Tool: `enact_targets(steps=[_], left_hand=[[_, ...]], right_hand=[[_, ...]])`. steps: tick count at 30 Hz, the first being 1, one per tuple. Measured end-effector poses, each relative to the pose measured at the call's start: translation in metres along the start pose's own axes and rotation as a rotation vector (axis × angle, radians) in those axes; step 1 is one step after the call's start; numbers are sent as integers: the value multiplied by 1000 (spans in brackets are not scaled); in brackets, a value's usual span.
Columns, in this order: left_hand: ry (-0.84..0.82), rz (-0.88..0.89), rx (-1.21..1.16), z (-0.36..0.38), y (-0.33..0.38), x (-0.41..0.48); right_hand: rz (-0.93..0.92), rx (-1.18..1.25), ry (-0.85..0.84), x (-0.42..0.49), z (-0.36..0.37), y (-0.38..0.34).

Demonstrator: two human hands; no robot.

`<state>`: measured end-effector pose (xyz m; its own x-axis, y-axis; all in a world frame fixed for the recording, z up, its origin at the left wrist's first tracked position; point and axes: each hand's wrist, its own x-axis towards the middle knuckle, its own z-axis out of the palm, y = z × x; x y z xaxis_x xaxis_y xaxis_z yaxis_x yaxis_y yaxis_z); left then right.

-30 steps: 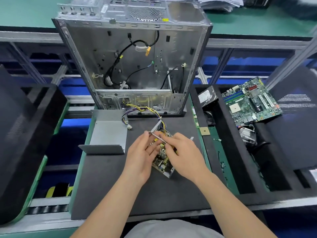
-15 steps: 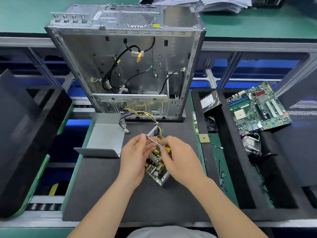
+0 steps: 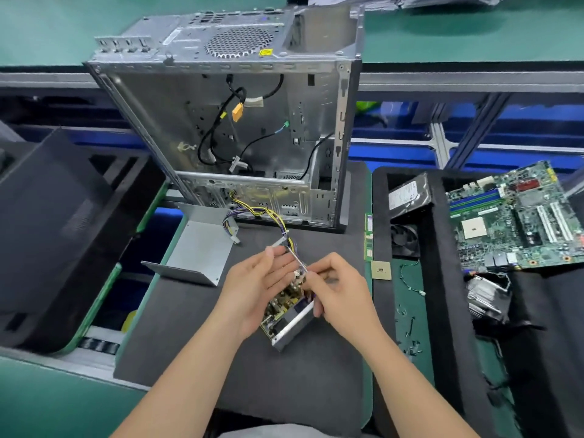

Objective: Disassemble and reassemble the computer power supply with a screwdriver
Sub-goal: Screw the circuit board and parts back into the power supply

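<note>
Right hand [image 3: 339, 294] pinches screwdriver [image 3: 296, 257], fingers curled; shaft points toward PSU [image 3: 286, 317] far end, tip contact unclear. Left hand [image 3: 259, 286], fingers near straight, steadies PSU, tilted at mat [image 3: 221, 358] centre. Cover [image 3: 197, 251] off, at mat left edge. Risks, as judged:
- tip slips, gouges board
- loosened screw drops among components
- cables [image 3: 252, 213] snag shaft

You see a silver-grey case [image 3: 177, 121] with a round perforated grille [image 3: 239, 42] and an orange connector [image 3: 237, 112] inside. Yellow and purple wires [image 3: 259, 211] cross the dark grey mat [image 3: 284, 390]. The motherboard [image 3: 518, 222] is green with blue and white slots.
</note>
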<state>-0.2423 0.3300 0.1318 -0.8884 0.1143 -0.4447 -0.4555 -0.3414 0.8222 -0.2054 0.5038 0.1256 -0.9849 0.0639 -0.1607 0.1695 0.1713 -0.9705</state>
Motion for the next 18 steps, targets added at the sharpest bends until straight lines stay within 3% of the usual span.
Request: enact_targets(steps=[2,5,7,9,12,15,18], left_hand=[[167,107,243,1,1,4],[450,384,853,0,12,17],[401,360,1075,2,24,34],[272,207,1255,5,36,56],[163,22,1243,17,48,85],[67,-38,978,28,45,98],[-38,-74,909,28,39,101]], right_hand=[[4,28,-13,5,-6,2],[0,41,15,11,-13,7],[10,46,29,15,-17,9],[11,50,52,20,-20,11],[20,47,65,26,-21,14],[40,58,61,27,-22,16],[65,97,66,25,-22,17]])
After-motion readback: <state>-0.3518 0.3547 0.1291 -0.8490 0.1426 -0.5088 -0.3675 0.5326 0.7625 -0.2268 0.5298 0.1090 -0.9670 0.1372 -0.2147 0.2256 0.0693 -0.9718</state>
